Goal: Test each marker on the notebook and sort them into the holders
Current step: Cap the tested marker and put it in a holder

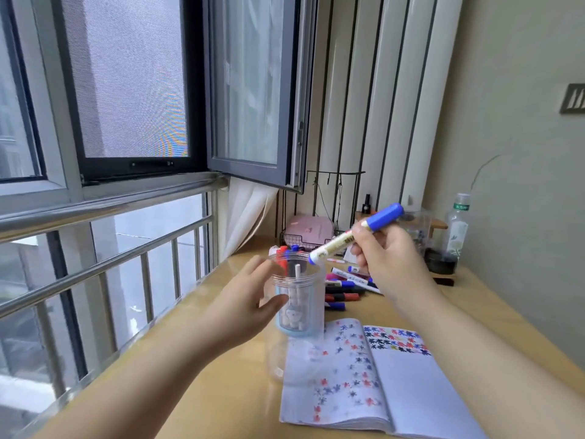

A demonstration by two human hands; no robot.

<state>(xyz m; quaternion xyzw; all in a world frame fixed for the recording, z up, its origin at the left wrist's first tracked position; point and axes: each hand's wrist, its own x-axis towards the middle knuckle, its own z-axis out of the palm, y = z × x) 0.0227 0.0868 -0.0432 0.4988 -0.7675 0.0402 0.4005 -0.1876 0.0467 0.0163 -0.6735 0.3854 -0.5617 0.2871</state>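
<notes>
Notebook (364, 375) marks blurred; corner prob. cut off.

Blue-capped white marker (354, 236)

I am showing 2 bare forearms, no sleeves reaching them. My left hand (250, 299) and right hand (389, 264) are wearing no rings, gloves, watch or bands.

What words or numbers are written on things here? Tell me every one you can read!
None can be read for sure.
Blue-capped marker in the right hand: dark print on the barrel, too blurred.
Water bottle: green label with white characters, too small.
Wall sign: cut off at the frame edge.
Notebook: only star-shaped scribbles, no words.
</notes>
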